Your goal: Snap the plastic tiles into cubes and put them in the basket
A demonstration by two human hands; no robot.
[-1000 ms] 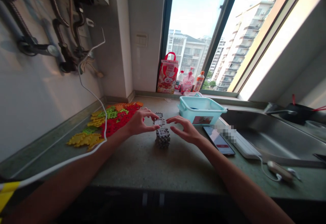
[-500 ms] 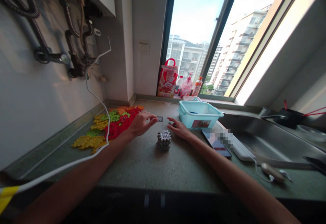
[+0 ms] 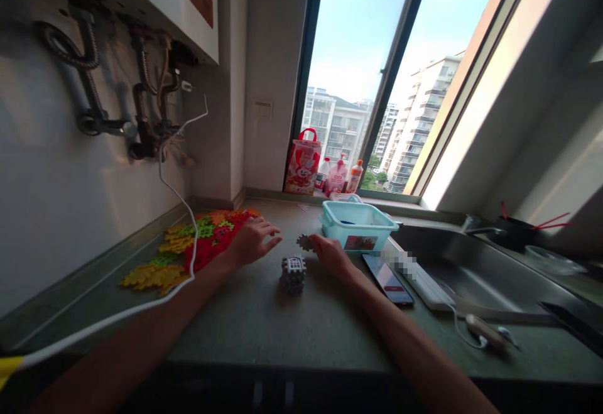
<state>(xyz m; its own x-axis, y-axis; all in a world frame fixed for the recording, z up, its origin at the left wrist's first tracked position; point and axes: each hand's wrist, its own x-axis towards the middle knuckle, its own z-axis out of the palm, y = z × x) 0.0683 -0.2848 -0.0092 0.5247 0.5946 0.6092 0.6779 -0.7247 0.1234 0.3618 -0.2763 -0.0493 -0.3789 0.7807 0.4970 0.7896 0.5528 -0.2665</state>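
My right hand (image 3: 332, 256) pinches a small grey toothed piece (image 3: 304, 242), which sticks out to the left of its fingertips. To the left, my left hand (image 3: 254, 240) hovers with its thumb and fingers apart, holding nothing. Between and just below the hands, a stack of grey toothed pieces (image 3: 292, 282) stands on the counter (image 3: 282, 332), a light window-patterned piece (image 3: 294, 264) on top. Beside my left hand lie interlocking pieces: red (image 3: 207, 250), green (image 3: 203, 227) and yellow (image 3: 153, 277).
Behind my right hand is a light blue basin (image 3: 360, 241). A phone (image 3: 389, 281) and a white power strip (image 3: 431, 288) lie right of it, before the sink (image 3: 452, 263). A white cable (image 3: 141, 304) crosses the left side. Bottles (image 3: 336, 175) stand by the window.
The grey piece has passed from my left hand to my right hand. My left hand has let go and opened. The view has tilted up and shifted slightly.
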